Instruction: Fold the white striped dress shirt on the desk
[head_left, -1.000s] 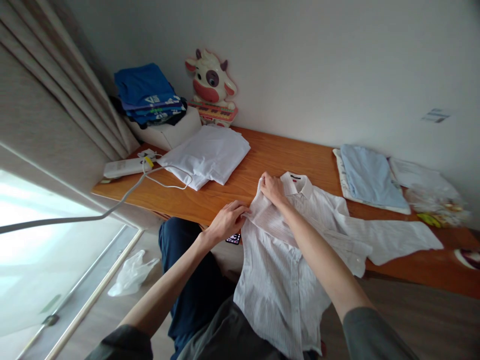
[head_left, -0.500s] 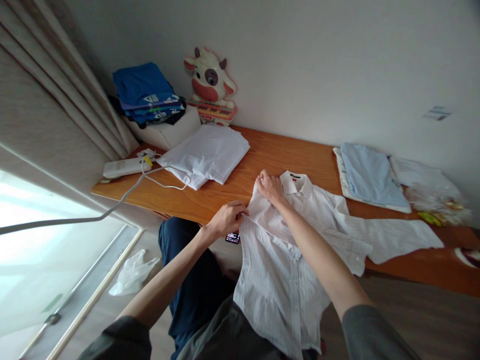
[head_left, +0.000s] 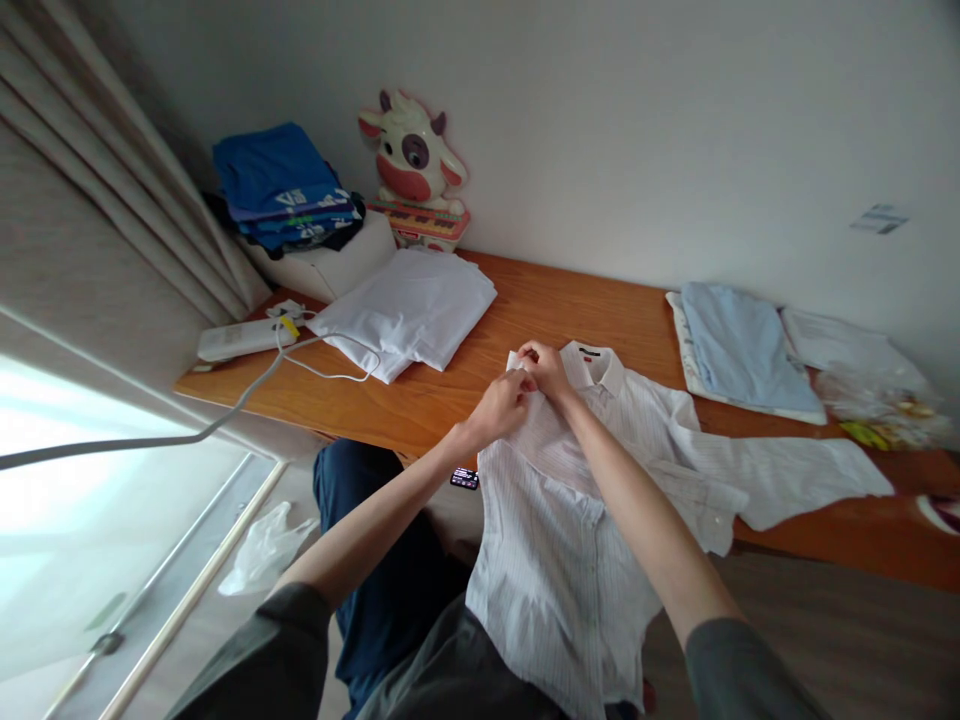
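A white, finely striped button-up shirt (head_left: pixel 551 540) lies front side up, partly on the wooden table (head_left: pixel 577 300) and partly over my lap. Its collar points away from me. One sleeve is folded across the chest, while the other stretches out to the right. My left hand (head_left: pixel 504 405) is closed on the cloth near the shoulder at the left. Right beside it, my right hand (head_left: pixel 544 368) pinches the same shoulder area, left of the collar. The two hands nearly touch, and the fingertips are partly hidden.
Folded white cloth (head_left: pixel 420 305) lies at the left, near a power strip (head_left: pixel 244 340) and its cable. Behind stand blue folded clothes (head_left: pixel 281 190) on a white box and a cow toy keyboard (head_left: pixel 412 175). Light-blue folded clothing (head_left: pixel 746 345) and a plastic bag (head_left: pixel 881 400) lie right.
My left hand has moved up and right from the shirt's side edge to beside my right hand at the shoulder. My right hand has stayed nearly in place.
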